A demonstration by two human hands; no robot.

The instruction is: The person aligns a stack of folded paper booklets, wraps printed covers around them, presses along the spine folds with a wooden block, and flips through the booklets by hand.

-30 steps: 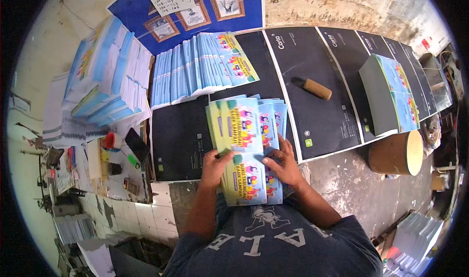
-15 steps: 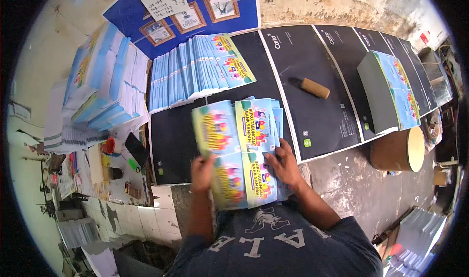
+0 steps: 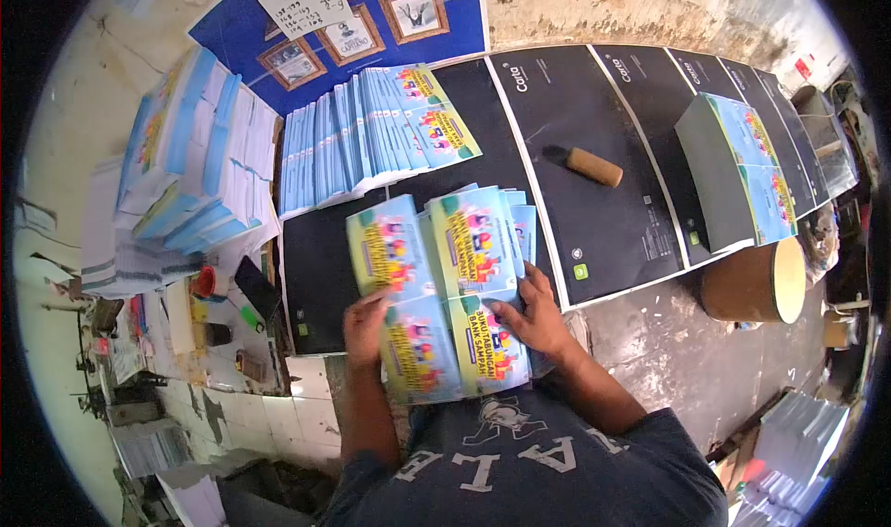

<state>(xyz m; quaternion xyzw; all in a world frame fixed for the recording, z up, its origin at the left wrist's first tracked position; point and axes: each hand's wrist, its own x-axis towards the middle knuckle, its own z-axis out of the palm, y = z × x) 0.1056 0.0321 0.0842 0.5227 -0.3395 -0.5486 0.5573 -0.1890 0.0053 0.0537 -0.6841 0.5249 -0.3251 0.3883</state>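
My left hand (image 3: 365,328) is closed on the outer edge of a printed booklet sheet (image 3: 408,318), yellow, green and blue with cartoon figures. My right hand (image 3: 540,317) grips a small fanned bunch of matching booklets (image 3: 475,248), its thumb lying on the top cover and its other fingers partly hidden at the edge. "Buku Tabungan Bank Sampah" is printed on the covers. The left sheet overlaps the bunch low down, while their upper ends stand apart. Both are held in front of my dark shirt, at the table's near edge.
Overlapping rows of booklets (image 3: 362,137) lie on the black-covered table (image 3: 334,276). A brown cylinder (image 3: 595,168) rests mid-table, and a tall booklet stack (image 3: 742,174) stands at the right. More piles (image 3: 195,156) rise at the left. A round drum-like container (image 3: 756,286) stands below the table's right edge.
My left hand and its booklet sheet have shifted left, widening the gap at the top. The bunch in my right hand has moved slightly left and tilted.
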